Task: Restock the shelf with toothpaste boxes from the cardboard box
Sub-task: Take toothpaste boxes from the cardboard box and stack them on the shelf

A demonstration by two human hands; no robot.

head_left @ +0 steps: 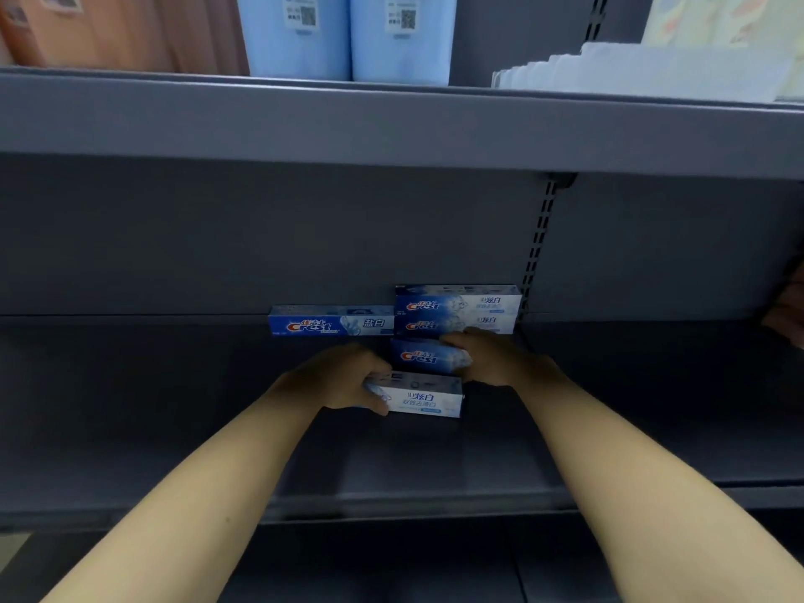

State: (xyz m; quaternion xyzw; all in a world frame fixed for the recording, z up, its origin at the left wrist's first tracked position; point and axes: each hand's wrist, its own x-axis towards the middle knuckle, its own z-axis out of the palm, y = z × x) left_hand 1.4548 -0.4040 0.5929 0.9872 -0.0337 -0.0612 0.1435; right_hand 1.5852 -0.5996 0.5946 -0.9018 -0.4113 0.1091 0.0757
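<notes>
Both my arms reach onto the grey shelf (pixel 174 406). My left hand (pixel 343 376) grips the left end of a white-and-blue toothpaste box (pixel 424 396) lying on the shelf. Just behind it, my right hand (pixel 491 354) holds the right end of a blue Crest toothpaste box (pixel 420 355). At the back of the shelf two Crest boxes (pixel 457 309) are stacked one on the other. To their left lies a single blue Crest box (pixel 330 322). The cardboard box is out of view.
The shelf above (pixel 391 124) overhangs and carries light blue packs (pixel 348 37), an orange-brown pack (pixel 108 32) and white items (pixel 644 67). A slotted upright (pixel 539 245) divides the back panel. Someone's fingers (pixel 787 315) show at the right edge.
</notes>
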